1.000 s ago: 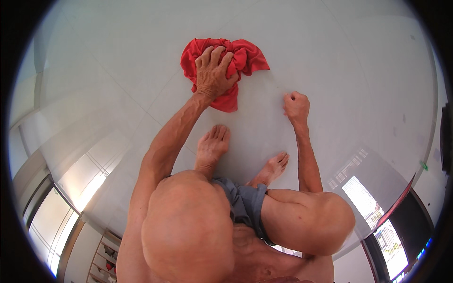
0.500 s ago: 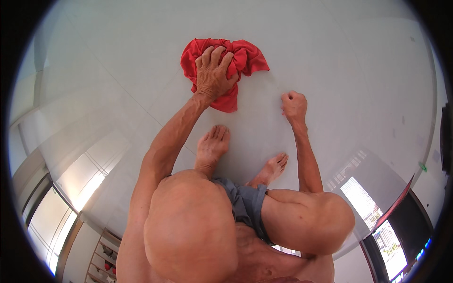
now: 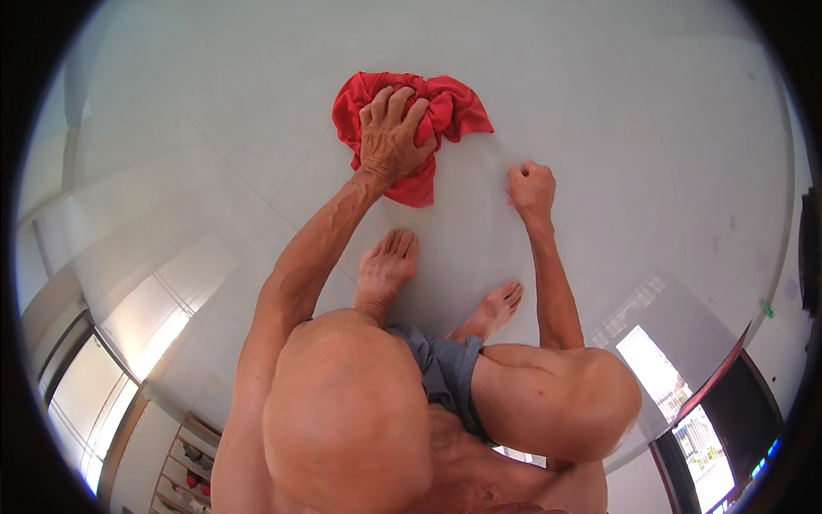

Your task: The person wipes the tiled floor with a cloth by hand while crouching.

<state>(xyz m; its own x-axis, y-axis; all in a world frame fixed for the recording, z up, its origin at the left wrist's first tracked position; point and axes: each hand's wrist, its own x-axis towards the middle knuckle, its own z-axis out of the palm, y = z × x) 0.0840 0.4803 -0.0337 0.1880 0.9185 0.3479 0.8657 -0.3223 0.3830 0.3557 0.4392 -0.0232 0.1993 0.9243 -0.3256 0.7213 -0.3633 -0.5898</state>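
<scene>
Leftmost, a dark-framed glazed opening (image 3: 90,403) and a rack (image 3: 202,430) with thin rails are bowed by the lens. Toward the middle, a soft red cloth (image 3: 445,111) is bunched into puckered folds, with smoother flaps spread at its near end and to the right. Grey shorts (image 3: 441,368) are creased between the knees. The pale, glossy floor (image 3: 591,120) is crossed by thin joint lines, and bright light is mirrored in it at both sides.

Bare floor is left open to the left of the cloth, beyond it and to its right; the near side is narrowed by the left foot (image 3: 390,270). At the far right, the floor is bounded by a curving edge, well apart from the hands.

The cloth is covered in part by the left hand (image 3: 392,141), whose bent fingers are spread apart over its folds. To its right, apart from the cloth, the right hand (image 3: 533,188) is held with fingers curled together in a loose fist.
</scene>
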